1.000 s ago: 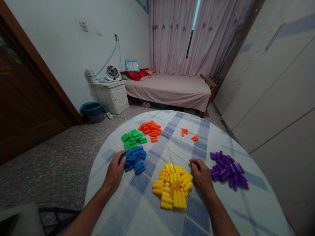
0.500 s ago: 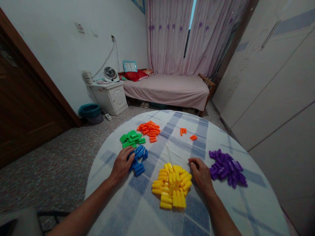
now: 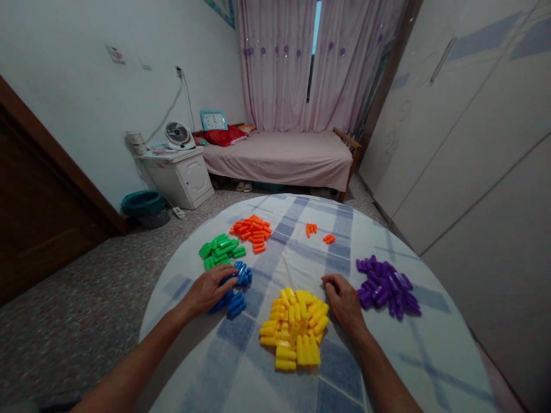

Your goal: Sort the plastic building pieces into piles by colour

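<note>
My left hand (image 3: 210, 287) reaches over the pile of blue plastic pieces (image 3: 237, 305), with its fingers stretched across the top ones. The palm and part of that pile are hidden beneath it. Beside it lie green pieces (image 3: 221, 249), and a little farther off an orange pile (image 3: 253, 229). My right hand (image 3: 343, 301) rests on the tablecloth between the yellow pile (image 3: 293, 327) and the purple pile (image 3: 387, 285). Its fingers are loosely bent, the thumb stands slightly apart, and no object shows in it.
Two small groups of orange pieces, one of upright-lying ones (image 3: 311, 230) and one slanted (image 3: 329, 238), sit toward the far side of the round table (image 3: 267, 396). Beyond are a bed (image 3: 279, 155), a white cabinet (image 3: 193, 178) with a fan (image 3: 178, 134), and a bin (image 3: 144, 206).
The whole view has shifted, so the table's contents appear slightly farther left. My left hand has moved a little to the right over the blue pieces. My right hand stays in its place.
</note>
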The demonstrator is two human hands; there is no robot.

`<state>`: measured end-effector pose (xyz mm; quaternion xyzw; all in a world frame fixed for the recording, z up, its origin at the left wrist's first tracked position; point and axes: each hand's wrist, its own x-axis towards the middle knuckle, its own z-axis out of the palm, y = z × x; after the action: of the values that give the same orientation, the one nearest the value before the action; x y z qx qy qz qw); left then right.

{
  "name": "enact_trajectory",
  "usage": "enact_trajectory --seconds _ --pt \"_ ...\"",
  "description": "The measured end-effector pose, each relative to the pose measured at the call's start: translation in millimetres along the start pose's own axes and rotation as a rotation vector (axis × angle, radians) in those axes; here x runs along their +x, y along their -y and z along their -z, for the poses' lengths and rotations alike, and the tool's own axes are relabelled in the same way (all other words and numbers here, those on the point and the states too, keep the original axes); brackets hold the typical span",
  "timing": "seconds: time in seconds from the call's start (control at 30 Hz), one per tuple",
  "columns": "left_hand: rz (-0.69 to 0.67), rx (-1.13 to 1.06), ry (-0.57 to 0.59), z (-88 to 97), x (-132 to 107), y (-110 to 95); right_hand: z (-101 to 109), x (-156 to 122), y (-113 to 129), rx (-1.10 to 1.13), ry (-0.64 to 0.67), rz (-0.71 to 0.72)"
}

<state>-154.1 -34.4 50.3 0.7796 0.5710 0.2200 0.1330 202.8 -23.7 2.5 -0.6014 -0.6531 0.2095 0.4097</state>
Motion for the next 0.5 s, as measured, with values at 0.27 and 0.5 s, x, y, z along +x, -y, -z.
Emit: enact_trajectory --seconds 0.27,0.5 --pt "-0.267 -0.127 -0.128 -27.8 92.1 -60.1 -0.2 -0.8 1.0 0.014 -0.012 0.006" --pt "-0.212 0.051 0.049 -104.2 198.2 -103.4 -1.2 -0.6 1.4 0.029 -0.038 -0.010"
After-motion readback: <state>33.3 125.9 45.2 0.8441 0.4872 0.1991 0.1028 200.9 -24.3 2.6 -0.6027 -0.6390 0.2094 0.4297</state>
